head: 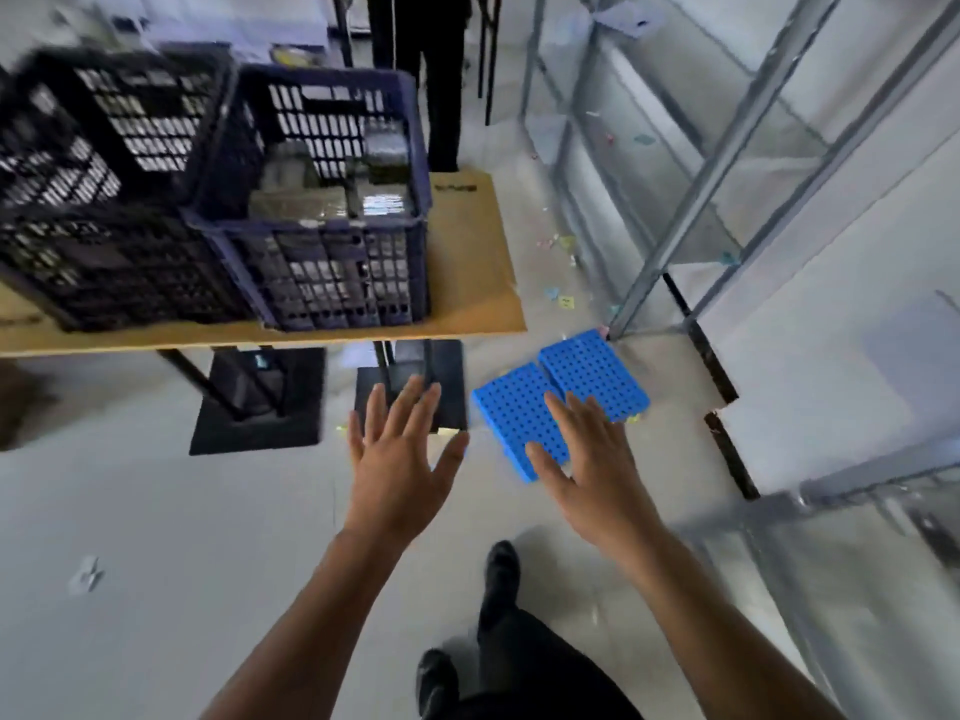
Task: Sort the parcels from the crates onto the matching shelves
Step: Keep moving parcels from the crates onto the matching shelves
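— While both arms stretched forward above the floor, how did the left grip (400, 454) and the right grip (592, 459) stand?

— Both were released: bare hands, fingers straight and spread, palms down, holding nothing. The left one hung at 6 o'clock from the desk's near corner. The right one was beside it toward 3 o'clock, overlapping in view two blue perforated boards (587, 371) that lay on the floor.

— And the parcels?

— The parcels (306, 200) sat inside the blue crate (311, 228), at 10 o'clock from the hands. I could make out wrapped, taped bundles, blurred, but not how many.

— Was that crate alone?

— No. A black crate (130, 272) stood just beside it on the 9 o'clock side; what it held I couldn't tell. Both rested on the desk (467, 262), a brown top on black legs.

— The shelves?

— The shelves (727, 148), a grey metal frame, ran from 1 to 4 o'clock, well apart from the crates. Paper scraps (563, 301) dotted the floor between desk and frame. A person's dark trouser legs (415, 70) stood at 12 o'clock, behind the desk.
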`<state>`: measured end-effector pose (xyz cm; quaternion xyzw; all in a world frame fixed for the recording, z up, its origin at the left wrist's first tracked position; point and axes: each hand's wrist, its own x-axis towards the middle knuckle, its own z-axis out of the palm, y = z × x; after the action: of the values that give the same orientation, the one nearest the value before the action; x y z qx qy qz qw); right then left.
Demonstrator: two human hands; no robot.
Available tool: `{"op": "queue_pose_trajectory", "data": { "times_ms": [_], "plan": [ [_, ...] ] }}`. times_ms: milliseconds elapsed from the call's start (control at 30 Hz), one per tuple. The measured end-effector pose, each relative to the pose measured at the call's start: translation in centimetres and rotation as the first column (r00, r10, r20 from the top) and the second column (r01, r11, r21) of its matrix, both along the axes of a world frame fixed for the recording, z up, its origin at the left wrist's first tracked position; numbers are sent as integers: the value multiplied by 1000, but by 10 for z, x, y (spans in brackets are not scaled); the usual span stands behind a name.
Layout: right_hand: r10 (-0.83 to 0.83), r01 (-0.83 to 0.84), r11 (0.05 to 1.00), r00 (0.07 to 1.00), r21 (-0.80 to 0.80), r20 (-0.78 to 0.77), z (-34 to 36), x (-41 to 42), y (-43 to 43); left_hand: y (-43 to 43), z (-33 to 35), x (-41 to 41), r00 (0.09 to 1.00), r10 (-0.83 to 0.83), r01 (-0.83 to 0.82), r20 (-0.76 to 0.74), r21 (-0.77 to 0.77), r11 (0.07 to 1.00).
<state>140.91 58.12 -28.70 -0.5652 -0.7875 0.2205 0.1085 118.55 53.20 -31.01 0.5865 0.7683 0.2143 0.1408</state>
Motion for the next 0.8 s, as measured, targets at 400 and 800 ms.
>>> {"op": "queue_pose_trajectory", "data": {
  "times_ms": [400, 800],
  "plan": [
    [309, -309, 951, 947, 18, -90, -5, -162, 142, 67, 19, -130, 964, 253, -255, -81, -12, 967],
    [328, -326, 944, 944, 40, -45, 2, -239, 292, 198, 43, -212, 971, 222, -222, -93, 13, 975]
  ]
}}
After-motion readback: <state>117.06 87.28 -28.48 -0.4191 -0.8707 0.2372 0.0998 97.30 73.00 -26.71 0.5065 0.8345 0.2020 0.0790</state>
